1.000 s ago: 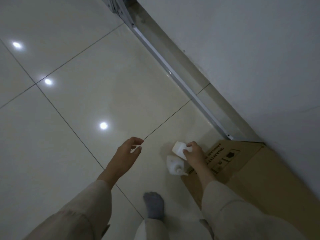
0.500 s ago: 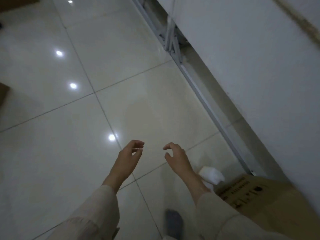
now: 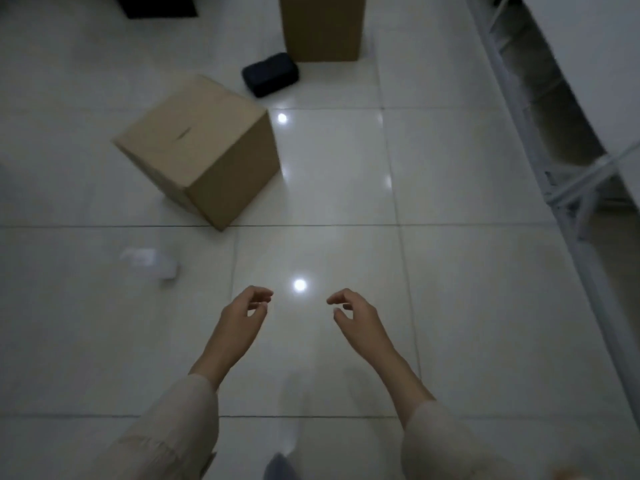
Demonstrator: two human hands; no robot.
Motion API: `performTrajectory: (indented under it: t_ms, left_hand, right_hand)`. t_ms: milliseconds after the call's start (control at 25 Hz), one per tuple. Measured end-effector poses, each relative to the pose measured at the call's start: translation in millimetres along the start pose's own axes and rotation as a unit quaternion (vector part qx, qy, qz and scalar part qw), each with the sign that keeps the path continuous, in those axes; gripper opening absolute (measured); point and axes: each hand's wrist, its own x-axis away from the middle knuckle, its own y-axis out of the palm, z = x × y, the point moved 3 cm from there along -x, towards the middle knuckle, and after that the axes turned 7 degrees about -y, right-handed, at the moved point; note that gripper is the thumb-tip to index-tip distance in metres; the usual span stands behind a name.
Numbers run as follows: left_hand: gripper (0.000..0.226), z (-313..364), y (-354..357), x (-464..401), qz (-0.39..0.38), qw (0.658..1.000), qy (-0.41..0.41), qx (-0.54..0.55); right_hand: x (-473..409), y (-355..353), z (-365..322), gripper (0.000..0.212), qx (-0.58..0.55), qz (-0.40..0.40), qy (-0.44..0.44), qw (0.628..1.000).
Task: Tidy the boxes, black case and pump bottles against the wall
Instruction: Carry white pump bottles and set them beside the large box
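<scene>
Both hands hang loosely curled and hold nothing: left hand, right hand. A closed brown cardboard cube box sits at ten o'clock, one corner pointing toward the person. The rounded black zip case lies at twelve, long axis running from eight to two, just beside a tall brown carton. Glossy white floor tiles; a white metal frame lines the wall at two o'clock.

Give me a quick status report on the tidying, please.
Left hand and right hand open, holding nothing. Cardboard box, black case and tall box out on the floor. Nothing in the way.
</scene>
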Motion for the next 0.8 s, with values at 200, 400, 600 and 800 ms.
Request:
performTrajectory:
  t_ms: [200, 400, 600, 800]
  left_hand:
    - [0.02, -69, -145, -27, 0.132, 0.987, -0.074, 0.062]
    - [0.019, -121, -215, -63, 0.179, 0.971, -0.122, 0.105]
    - [0.02, -159, -273, -116, 0.236, 0.95, -0.15, 0.137]
    - [0.021, -209, -311, -184, 0.27, 0.937, -0.168, 0.146]
  right_hand:
    - [-65, 98, -99, 0.02, 0.025, -0.088, -0.054, 0.994]
    - [-135, 181, -144, 0.022, 0.07, -0.149, -0.084, 0.983]
    - [-217, 273, -166, 0.027, 0.116, -0.231, -0.087, 0.962]
    - [-290, 370, -161, 0.039, 0.158, -0.274, -0.062, 0.947]
